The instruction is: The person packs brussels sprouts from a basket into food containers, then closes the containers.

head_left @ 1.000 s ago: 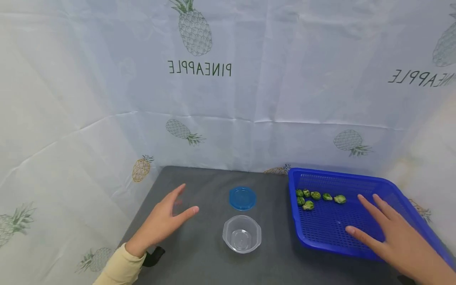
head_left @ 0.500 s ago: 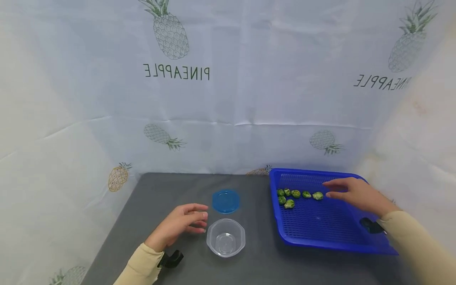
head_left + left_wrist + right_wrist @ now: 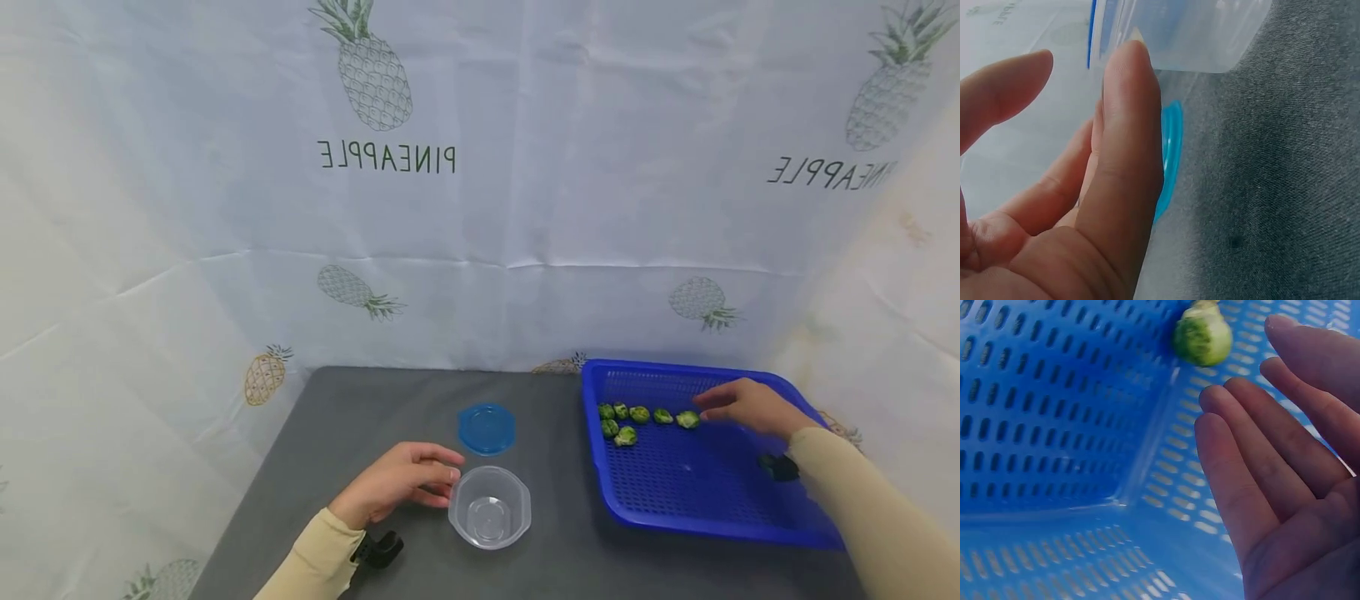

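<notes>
A clear plastic container (image 3: pixel 489 507) stands on the grey table, its opening facing up. My left hand (image 3: pixel 408 482) is at its left side, fingers loosely bent, fingertips right at the rim. In the left wrist view, the thumb and fingers (image 3: pixel 1125 125) are apart, close to the container's wall (image 3: pixel 1204 37). My right hand (image 3: pixel 753 406) hovers inside the blue basket (image 3: pixel 686 527), beside the rightmost Brussels sprout (image 3: pixel 687 419). The right wrist view shows its fingers (image 3: pixel 1235 475) extended and holding nothing, short of that sprout (image 3: pixel 1204 337).
A round blue lid (image 3: pixel 487 429) lies just behind the container. Several more Brussels sprouts (image 3: pixel 626 436) are gathered at the basket's left end. A white pineapple-print curtain (image 3: pixel 480 317) hangs behind the table (image 3: pixel 360 408) and along its sides.
My left hand has come right and down to the container's rim. The right hand has swung in over the basket to the rightmost sprout. The head view has shifted somewhat.
</notes>
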A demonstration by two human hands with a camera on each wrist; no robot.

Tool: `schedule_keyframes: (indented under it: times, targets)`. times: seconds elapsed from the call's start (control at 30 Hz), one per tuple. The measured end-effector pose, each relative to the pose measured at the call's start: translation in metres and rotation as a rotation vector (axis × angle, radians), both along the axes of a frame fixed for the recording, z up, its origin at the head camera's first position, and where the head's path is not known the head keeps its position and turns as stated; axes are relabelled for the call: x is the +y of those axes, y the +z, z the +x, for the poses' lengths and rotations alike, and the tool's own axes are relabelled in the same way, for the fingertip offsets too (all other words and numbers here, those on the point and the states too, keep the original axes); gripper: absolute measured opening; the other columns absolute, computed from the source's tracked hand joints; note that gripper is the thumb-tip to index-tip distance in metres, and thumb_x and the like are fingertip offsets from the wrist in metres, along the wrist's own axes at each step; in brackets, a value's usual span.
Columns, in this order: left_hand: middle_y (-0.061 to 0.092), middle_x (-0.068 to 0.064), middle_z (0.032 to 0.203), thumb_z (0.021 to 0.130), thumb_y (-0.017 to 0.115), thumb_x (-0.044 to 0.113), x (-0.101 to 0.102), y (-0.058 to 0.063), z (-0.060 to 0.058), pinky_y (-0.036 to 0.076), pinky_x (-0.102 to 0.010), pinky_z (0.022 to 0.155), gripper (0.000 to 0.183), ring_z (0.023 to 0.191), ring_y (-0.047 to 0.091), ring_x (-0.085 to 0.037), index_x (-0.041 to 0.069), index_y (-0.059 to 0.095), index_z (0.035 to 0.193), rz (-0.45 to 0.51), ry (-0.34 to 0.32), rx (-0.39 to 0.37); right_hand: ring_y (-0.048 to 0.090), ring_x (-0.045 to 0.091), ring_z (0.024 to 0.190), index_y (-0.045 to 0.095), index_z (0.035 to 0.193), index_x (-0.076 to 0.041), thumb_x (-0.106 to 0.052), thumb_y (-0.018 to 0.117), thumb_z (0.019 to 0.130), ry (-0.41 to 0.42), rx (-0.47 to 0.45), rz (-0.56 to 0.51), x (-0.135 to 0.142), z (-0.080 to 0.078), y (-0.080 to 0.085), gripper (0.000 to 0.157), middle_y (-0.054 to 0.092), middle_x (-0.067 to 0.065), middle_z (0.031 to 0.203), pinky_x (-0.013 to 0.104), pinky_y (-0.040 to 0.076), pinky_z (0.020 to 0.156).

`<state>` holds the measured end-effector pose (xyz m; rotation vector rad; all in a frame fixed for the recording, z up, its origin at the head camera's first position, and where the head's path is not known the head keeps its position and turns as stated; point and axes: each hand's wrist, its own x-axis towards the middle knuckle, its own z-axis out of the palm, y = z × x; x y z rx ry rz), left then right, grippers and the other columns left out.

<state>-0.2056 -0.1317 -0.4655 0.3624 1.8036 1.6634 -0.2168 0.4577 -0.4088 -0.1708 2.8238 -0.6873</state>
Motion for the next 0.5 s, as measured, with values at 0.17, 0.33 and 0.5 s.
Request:
schedule_keyframes:
  times: [0.17, 0.33, 0.5]
  targets:
    - [0.079, -0.007, 0.107, 0.101, 0.076, 0.022, 0.004, 0.000, -0.002, 0.070, -0.036, 0.087, 0.053, 0.092, 0.077, -0.017, -0.010, 0.064, 0.141, 0.001, -0.002, -0.017, 0.070, 0.049, 0.122, 0.070, 0.137, 0.006, -0.023, 0.074, 0.104, -0.029, -0.034, -0.054, 0.008, -0.002, -0.014, 0.044, 0.071, 0.030, 0.135, 0.057, 0.065, 0.095]
    - [0.080, -0.007, 0.102, 0.100, 0.077, 0.020, 0.006, -0.004, -0.004, 0.070, -0.034, 0.083, 0.049, 0.087, 0.077, -0.015, -0.008, 0.067, 0.138, 0.005, -0.004, -0.035, 0.073, 0.045, 0.118, 0.071, 0.134, 0.008, -0.021, 0.075, 0.103, -0.064, -0.050, -0.092, 0.009, -0.005, -0.021, 0.043, 0.073, 0.029, 0.133, 0.053, 0.067, 0.094]
    - [0.080, -0.009, 0.102, 0.099, 0.077, 0.019, 0.007, -0.008, -0.004, 0.070, -0.033, 0.080, 0.043, 0.086, 0.077, -0.014, -0.006, 0.071, 0.135, 0.006, 0.001, -0.050, 0.076, 0.039, 0.113, 0.073, 0.131, 0.008, -0.022, 0.077, 0.101, -0.107, -0.054, -0.118, 0.006, -0.009, -0.027, 0.042, 0.074, 0.027, 0.129, 0.049, 0.068, 0.092]
